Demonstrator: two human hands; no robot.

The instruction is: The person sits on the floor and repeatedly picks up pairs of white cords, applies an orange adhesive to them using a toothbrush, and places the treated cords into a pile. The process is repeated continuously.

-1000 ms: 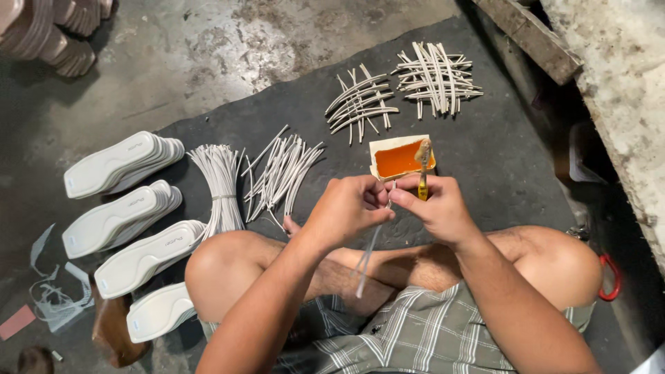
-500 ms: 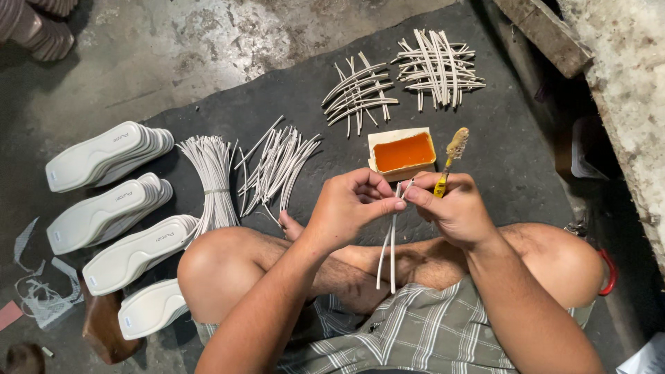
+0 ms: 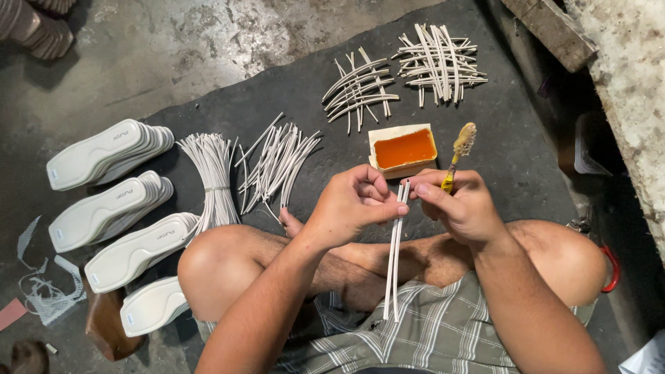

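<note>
Two thin white strips [image 3: 395,249], light and floppy, hang pinched at their tops by left hand [image 3: 353,204] fingers; right hand [image 3: 460,204] grips a glue brush [image 3: 457,156].

Right hand [image 3: 460,208] now holds the brush [image 3: 457,154] raised clear of the glue tray [image 3: 404,149]; the white strips [image 3: 395,249] hang straight down from the left hand [image 3: 353,204].
</note>
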